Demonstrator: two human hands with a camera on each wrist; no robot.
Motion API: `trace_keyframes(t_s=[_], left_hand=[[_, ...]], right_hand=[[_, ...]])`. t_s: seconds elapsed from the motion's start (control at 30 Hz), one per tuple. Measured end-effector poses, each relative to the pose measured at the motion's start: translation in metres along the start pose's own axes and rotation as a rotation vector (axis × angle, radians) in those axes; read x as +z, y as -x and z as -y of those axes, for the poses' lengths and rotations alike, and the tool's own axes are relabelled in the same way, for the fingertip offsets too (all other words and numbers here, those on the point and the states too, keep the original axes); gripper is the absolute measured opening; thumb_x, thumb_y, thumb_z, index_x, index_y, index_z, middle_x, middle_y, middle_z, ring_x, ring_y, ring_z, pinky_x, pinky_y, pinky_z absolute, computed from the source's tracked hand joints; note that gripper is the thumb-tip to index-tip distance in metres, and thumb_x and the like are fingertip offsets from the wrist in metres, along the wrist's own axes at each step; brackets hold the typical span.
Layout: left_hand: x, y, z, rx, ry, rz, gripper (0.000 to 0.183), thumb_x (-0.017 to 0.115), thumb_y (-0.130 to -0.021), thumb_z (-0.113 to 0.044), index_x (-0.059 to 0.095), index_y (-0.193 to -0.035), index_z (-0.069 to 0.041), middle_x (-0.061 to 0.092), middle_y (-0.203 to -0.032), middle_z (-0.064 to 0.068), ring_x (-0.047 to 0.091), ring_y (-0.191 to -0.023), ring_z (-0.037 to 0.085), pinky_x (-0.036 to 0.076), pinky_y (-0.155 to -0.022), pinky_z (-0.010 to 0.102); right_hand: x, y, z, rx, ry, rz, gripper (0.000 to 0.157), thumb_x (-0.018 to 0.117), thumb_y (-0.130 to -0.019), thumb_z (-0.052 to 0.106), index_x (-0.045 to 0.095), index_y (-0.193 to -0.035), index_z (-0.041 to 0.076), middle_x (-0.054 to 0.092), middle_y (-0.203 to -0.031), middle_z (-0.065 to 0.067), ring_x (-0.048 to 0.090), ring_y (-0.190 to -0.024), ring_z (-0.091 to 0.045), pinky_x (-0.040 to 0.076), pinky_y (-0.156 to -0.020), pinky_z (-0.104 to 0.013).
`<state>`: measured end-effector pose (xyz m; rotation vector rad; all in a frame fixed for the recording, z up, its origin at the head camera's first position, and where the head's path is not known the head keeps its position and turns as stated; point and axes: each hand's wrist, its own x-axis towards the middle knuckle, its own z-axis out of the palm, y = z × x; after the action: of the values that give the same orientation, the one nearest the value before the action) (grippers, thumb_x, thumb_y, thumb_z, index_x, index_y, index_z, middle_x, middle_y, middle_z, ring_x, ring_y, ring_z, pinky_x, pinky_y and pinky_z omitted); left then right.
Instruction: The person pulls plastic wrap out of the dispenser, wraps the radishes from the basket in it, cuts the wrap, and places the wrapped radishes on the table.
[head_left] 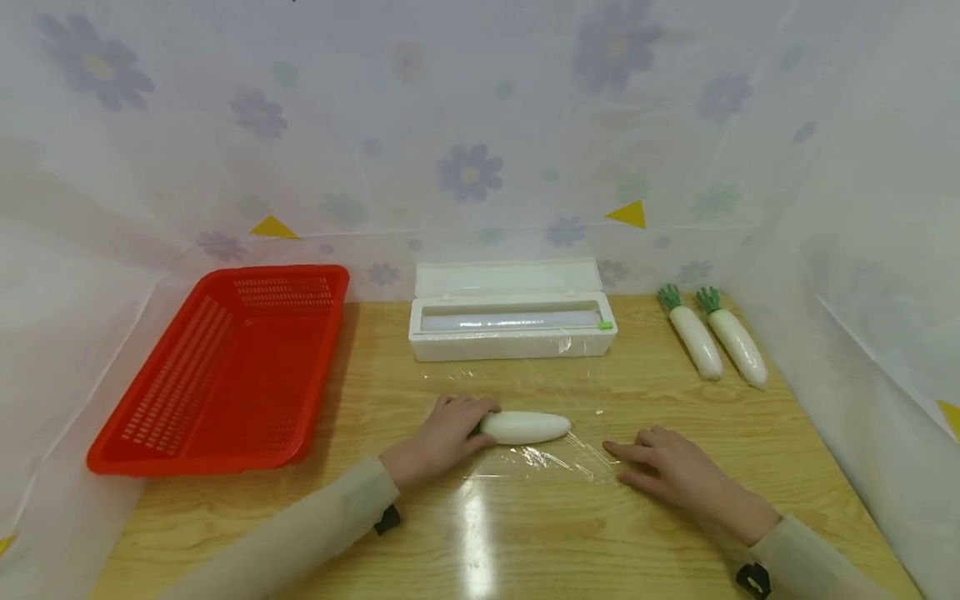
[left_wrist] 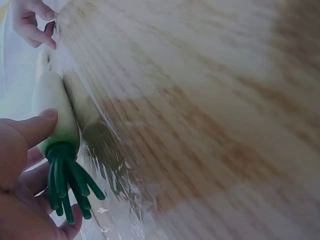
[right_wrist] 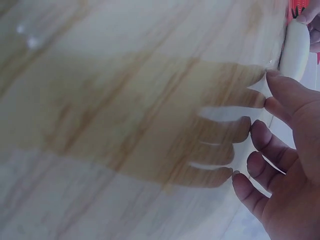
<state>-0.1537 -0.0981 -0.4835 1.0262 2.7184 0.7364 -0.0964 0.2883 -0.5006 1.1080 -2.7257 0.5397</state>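
In the head view my left hand [head_left: 452, 435] grips a white radish [head_left: 531, 427] near its green leaf end. The radish lies sideways on a sheet of clear cling film [head_left: 536, 457], tip pointing right. The left wrist view shows my thumb [left_wrist: 37, 127] over the top of the radish and its green leaves [left_wrist: 67, 180] poking out below. My right hand [head_left: 678, 471] is at the film's right edge, beyond the radish tip. Its thumb and fingers are spread apart, fingertips [right_wrist: 257, 127] down at the table surface. Creases in the film run from the tip toward this hand.
A white cling film dispenser [head_left: 513, 345] with its lid raised stands behind the radish, a roll [head_left: 517, 320] inside. On the left is a red basket [head_left: 315, 400]. Two more radishes [head_left: 696, 342] lie at the back right. Flowered sheeting [head_left: 468, 217] surrounds the wooden table [head_left: 570, 542].
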Motion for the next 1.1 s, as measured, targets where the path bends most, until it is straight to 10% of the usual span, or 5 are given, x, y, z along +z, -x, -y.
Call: trace_keyframes(t_s=[0.7,1.1], left_hand=[[-0.002,0.002,0.011,0.000,0.085,-0.002,0.045,0.071,-0.100,-0.027,0.059,-0.140,-0.009,0.064,-0.140,0.010,0.056,-0.126,0.030,0.038,-0.106,0.054],[0.001,0.012,0.008,-0.007,-0.072,-0.184,0.048,0.078,-0.095,-0.031,0.065,-0.137,-0.011,0.066,-0.131,0.009,0.056,-0.125,0.032,0.037,-0.105,0.059]], right_hand=[[-0.001,0.001,0.001,0.000,0.003,0.014,0.044,0.083,-0.089,0.028,0.075,-0.130,0.016,0.050,-0.085,0.020,0.034,-0.072,0.004,0.035,-0.061,-0.022],[-0.001,-0.002,0.003,0.067,0.010,0.043,0.047,0.085,-0.087,0.032,0.069,-0.128,0.014,0.050,-0.081,0.022,0.043,-0.075,0.002,0.046,-0.067,-0.031]])
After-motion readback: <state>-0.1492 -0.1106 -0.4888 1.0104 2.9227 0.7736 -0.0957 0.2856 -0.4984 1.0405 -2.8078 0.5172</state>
